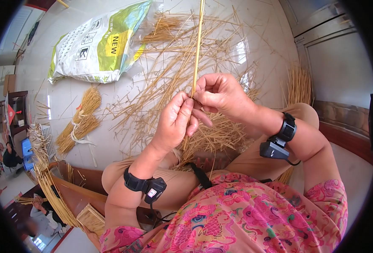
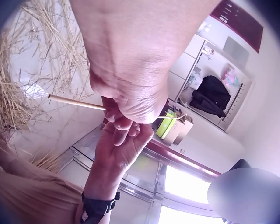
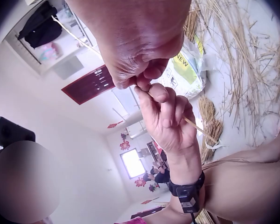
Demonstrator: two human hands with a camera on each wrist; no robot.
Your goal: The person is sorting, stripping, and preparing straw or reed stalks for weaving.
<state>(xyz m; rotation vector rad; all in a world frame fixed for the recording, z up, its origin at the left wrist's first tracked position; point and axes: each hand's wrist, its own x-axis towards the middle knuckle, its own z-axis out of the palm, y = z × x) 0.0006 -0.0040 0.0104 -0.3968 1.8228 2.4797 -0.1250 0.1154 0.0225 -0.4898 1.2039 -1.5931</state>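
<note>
A long straw stalk (image 1: 198, 46) stretches forward from between the two hands, which meet in front of the person's knees. My left hand (image 1: 173, 122) pinches it between thumb and fingers, and its lower end sticks out past the palm in the right wrist view (image 3: 201, 130). Right beside it, the thumb and curled fingers of my right hand (image 1: 223, 96) pinch the same stalk at the left fingertips. The exact spot under the fingertips is hidden. In the left wrist view the stalk's cut end (image 2: 60, 99) points toward the littered floor.
Loose straw (image 1: 211, 130) lies scattered over the tiled floor. A white and green sack (image 1: 97, 46) lies at the upper left, with tied straw bundles (image 1: 81, 120) below it. Another straw bundle (image 1: 299, 86) leans by the metal cabinet (image 1: 342, 63) at right.
</note>
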